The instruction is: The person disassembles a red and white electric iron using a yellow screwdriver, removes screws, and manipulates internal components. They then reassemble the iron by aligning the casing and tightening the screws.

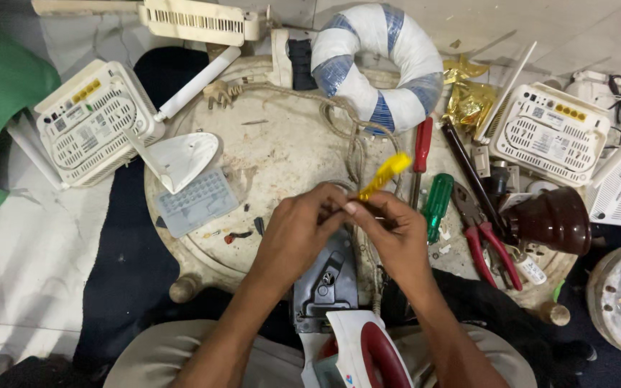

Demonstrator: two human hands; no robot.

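1. Screwdriver (384, 174), yellow grip, pinched in my right hand (395, 233); tip hidden behind my fingertips.
2. Left hand (302, 228) clenched on the cord (354, 147).
3. Iron (339, 316) just below my fingers, housing open, not reassembled.

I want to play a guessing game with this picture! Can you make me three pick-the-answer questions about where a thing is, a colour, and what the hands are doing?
1. Where is the blue and white ring?
A. at the far edge of the round table
B. on the person's lap
C. under the iron

2. What colour is the handle of the tool in the right hand?
A. pink
B. yellow
C. black

3. What are the hands doing?
A. resting flat
B. both pinching at one spot
C. holding the pliers

Answers:
1 A, it lies at the top of the round table.
2 B, the yellow screwdriver sticks up.
3 B, the left hand meets the right.
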